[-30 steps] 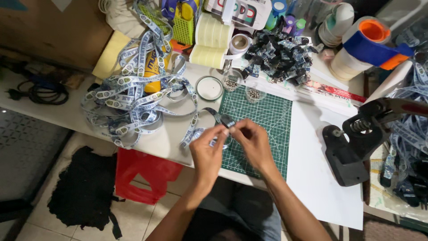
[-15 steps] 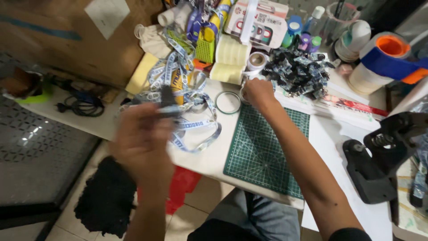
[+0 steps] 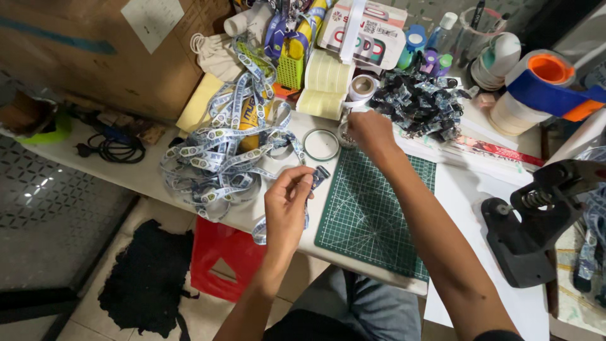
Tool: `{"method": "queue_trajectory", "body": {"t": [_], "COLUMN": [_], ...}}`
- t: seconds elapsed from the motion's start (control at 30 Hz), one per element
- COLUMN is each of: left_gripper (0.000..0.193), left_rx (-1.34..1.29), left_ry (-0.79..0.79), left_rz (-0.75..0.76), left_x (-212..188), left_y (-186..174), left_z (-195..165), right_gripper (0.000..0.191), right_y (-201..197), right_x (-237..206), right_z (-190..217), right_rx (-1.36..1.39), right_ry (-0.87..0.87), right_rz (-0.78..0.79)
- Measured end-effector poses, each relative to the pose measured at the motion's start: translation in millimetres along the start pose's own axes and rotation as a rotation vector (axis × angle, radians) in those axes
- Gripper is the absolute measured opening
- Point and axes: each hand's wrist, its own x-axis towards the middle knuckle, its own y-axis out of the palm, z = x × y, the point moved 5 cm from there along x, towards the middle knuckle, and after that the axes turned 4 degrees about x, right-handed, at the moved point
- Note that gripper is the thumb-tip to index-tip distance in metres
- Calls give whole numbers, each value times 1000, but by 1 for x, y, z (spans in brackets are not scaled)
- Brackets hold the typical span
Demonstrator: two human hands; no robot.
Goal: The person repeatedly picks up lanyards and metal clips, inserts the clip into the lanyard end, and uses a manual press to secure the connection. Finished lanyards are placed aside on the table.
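My left hand (image 3: 287,205) pinches the folded end of a blue-and-white printed lanyard strap (image 3: 315,178) just left of the green cutting mat (image 3: 372,215); the strap's loose end hangs over the table edge. A large tangle of the same lanyards (image 3: 221,151) lies to the left. My right hand (image 3: 369,129) reaches to the far edge of the mat, its fingers closed at a small clear container (image 3: 344,131); what they grip is hidden.
A round lid (image 3: 320,144), tape rolls (image 3: 328,82), a pile of dark finished pieces (image 3: 420,104) and a black press tool (image 3: 536,221) stand on the white table. Cables (image 3: 113,146) lie at the left. A red bin (image 3: 221,256) and black bag (image 3: 148,284) sit on the floor.
Both hands were together at the mat's near edge. The right hand has since reached out to the small container at the back, and the left hand holds the strap alone.
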Motion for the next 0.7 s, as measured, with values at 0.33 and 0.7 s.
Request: {"method": "queue_trajectory", "body": {"t": [0.33,0.7], "left_gripper": [35,25], "left_rx": [20,236], "left_ry": [-116,-92], "left_rz": [81,147], "left_x": [-15,-33], "left_y": [24,58], "left_z": [-5,-4], "right_gripper": [8,10], "right_y": [-65,-64], "right_x": [-170,-214], "right_z": [33,57], "right_rx": [1242,1600], "right_ry": [232,297], "right_rz": [-77,-204]}}
